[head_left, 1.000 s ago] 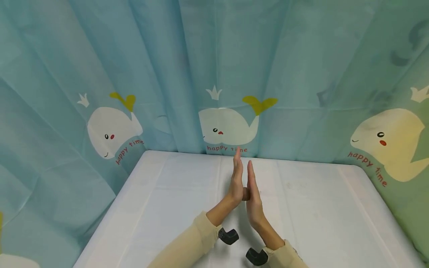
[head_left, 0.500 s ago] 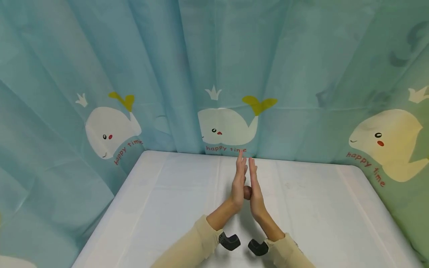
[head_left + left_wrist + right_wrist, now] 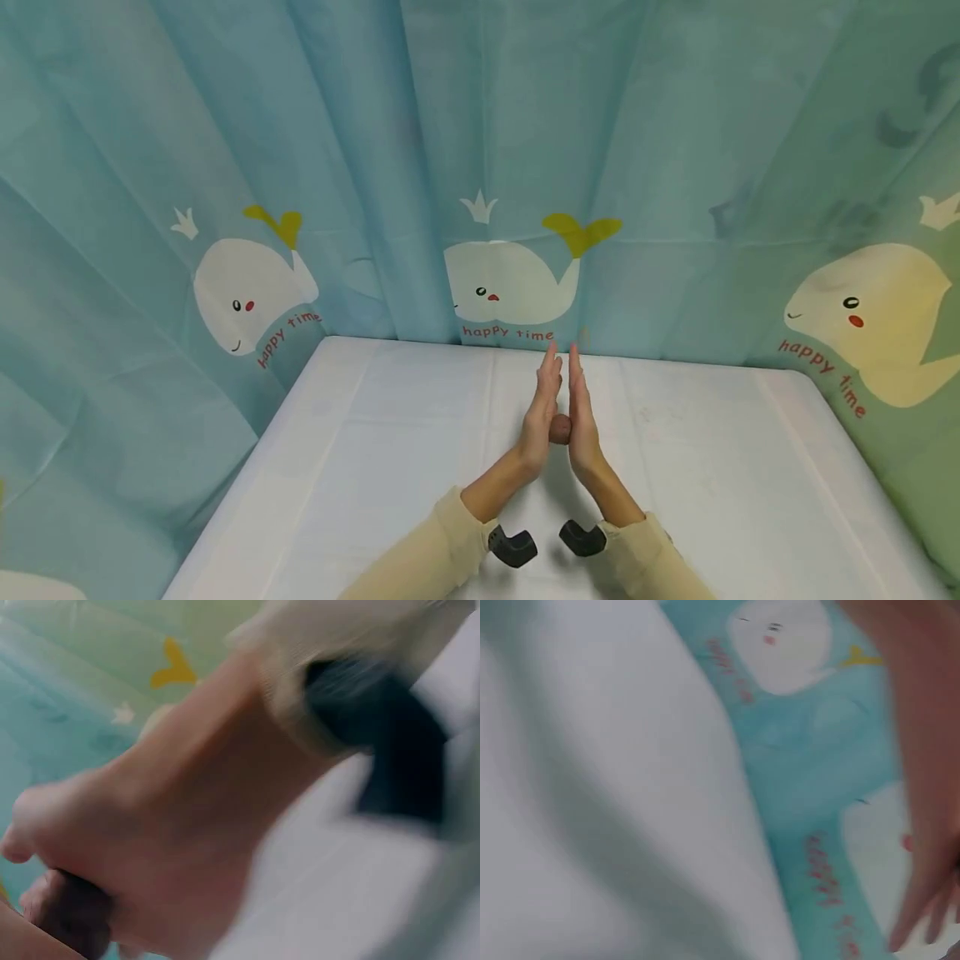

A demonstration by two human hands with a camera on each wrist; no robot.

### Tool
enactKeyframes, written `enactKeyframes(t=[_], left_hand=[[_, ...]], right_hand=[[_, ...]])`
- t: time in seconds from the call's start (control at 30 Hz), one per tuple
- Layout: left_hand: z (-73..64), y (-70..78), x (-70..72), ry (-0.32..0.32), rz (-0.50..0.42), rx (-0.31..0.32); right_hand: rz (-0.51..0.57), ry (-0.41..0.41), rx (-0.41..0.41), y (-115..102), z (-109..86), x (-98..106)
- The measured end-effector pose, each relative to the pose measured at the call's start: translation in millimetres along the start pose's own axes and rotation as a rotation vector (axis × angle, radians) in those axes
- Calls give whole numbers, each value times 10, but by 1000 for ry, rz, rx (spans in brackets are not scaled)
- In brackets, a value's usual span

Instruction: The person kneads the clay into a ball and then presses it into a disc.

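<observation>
Pressed between my two palms is a small brown ball (image 3: 560,429) that looks like modelling clay. My left hand (image 3: 536,433) stands on edge with straight fingers pointing away, its palm against the ball's left side. Facing it, my right hand (image 3: 583,427) is also straight-fingered, palm against the ball's right side. The fingertips lean close together, a narrow gap between them. In the blurred left wrist view, the ball (image 3: 79,915) shows dark against the right palm. The right wrist view catches a hand (image 3: 934,855) at its right edge; the ball is not visible there.
Both hands are over a white-covered table (image 3: 405,433). A blue-green curtain (image 3: 675,167) with printed whales surrounds its back and sides. Black wrist cameras, one on the left sleeve (image 3: 513,548) and one on the right (image 3: 582,538), sit close together.
The palms have slid back and forth against each other, and both hands have shifted slightly right. The right hand has moved forward, level with the left. The brown ball has turned between them.
</observation>
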State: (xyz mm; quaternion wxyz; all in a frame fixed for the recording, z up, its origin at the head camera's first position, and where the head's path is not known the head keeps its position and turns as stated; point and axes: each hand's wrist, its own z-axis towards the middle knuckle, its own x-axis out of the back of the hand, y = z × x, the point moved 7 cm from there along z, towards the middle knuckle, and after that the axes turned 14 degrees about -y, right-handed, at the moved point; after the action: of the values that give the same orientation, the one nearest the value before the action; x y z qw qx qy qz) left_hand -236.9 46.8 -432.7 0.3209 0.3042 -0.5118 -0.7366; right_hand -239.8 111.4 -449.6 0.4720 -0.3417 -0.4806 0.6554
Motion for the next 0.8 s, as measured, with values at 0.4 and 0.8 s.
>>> enactKeyframes(t=[0.4,0.8], left_hand=[[30,-169,54,21,72,25],[133,-42,154,54,89,14]], right_hand=[[23,-3,76,-221,63,-1],[124,-5,-16,18,-105,-128]])
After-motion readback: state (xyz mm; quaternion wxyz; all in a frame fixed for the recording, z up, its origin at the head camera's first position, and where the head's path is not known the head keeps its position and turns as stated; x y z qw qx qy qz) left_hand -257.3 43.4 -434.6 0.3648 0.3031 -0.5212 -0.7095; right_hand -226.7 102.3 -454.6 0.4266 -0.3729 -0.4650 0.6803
